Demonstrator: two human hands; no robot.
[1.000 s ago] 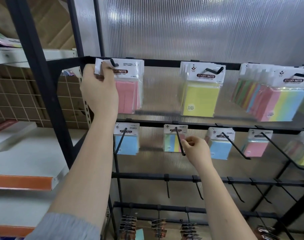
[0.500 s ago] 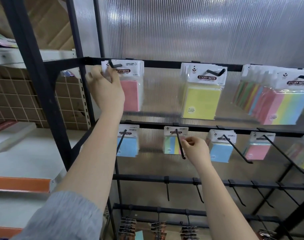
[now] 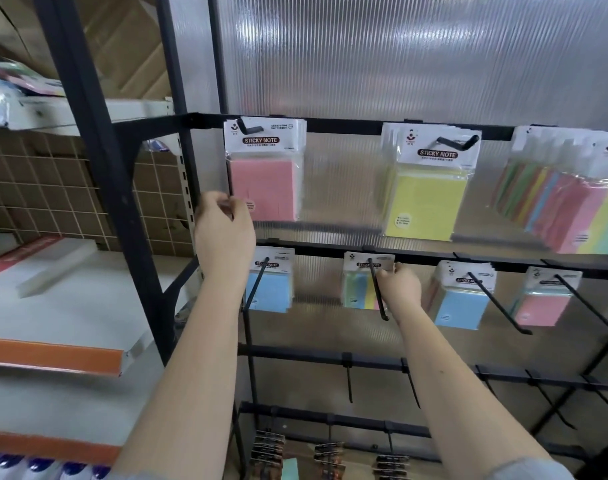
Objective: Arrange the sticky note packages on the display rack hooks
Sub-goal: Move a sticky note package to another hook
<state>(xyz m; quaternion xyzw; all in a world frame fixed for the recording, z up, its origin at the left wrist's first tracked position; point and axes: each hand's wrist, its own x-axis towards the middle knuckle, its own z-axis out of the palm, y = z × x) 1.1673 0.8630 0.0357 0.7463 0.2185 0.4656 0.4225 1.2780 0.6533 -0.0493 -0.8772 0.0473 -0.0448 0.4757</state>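
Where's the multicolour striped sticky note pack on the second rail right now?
Head view, centre: the multicolour striped sticky note pack hangs between two blue packs, with the right hand at its right edge.

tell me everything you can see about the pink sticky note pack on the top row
The pink sticky note pack hangs upright at the left end of the top rail, threaded on a short black hook. A white header card reads STICKY NOTE on a dark label; below it a clear plastic sleeve holds a square pink pad. More packs hang behind it. The left hand is at its lower left corner, fingers curled; actual contact is unclear.
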